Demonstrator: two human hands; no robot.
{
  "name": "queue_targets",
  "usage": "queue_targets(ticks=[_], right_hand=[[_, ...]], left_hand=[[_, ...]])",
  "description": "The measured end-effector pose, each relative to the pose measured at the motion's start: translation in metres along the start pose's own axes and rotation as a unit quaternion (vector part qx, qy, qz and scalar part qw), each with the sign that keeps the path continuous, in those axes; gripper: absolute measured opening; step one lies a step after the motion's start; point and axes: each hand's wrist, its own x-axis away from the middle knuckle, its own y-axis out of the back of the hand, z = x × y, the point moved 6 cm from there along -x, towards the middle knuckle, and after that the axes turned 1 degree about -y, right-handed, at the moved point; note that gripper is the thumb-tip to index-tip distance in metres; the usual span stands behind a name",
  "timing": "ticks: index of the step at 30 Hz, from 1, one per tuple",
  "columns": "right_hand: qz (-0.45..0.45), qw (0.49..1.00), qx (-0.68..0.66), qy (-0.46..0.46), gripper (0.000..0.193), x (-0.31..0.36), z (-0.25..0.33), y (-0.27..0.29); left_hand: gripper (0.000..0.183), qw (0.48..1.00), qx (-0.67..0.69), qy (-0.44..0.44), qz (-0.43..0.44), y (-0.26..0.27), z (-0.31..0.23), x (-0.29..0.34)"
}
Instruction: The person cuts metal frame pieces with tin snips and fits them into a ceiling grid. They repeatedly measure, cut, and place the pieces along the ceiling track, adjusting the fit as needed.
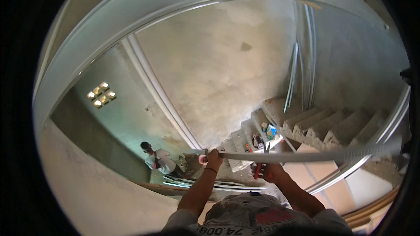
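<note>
A long grey metal profile (302,156) runs across in front of me, from my left hand out to the far right. My left hand (214,161) is closed around it close to its left end. A round pinkish, roll-like thing (203,159) shows right beside that hand; whether the hand holds it too, I cannot tell. My right hand (267,172) is wrapped around the red handles of a pair of snips (259,170). Their dark blades point up at the profile; whether they touch it is unclear.
Below left, another person (159,161) stands by the wall. Concrete stairs (323,124) climb to the right, with cans (270,130) and tools on a step. Metal profiles (292,76) lean upright at the back. Long pale strips (214,187) lie below, and boards (330,183) at right.
</note>
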Motion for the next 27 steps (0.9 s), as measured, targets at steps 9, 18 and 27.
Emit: queue_targets(ticks=[9,18,27], right_hand=[[0.265,0.959,-0.013,-0.099,0.061,0.128,0.061,-0.045],[0.345,0.917,0.159,0.121,0.054,0.071,0.148,-0.145],[0.240,0.967,0.079,0.031,0.027,-0.059,0.208,-0.226]], left_hand=[[0.101,0.991,-0.073,-0.107,0.032,-0.060,-0.055,-0.053],[0.096,0.970,-0.054,-0.053,0.229,-0.199,-0.099,0.030],[0.097,0.708,-0.388,-0.414,0.420,-0.211,-0.151,0.319]])
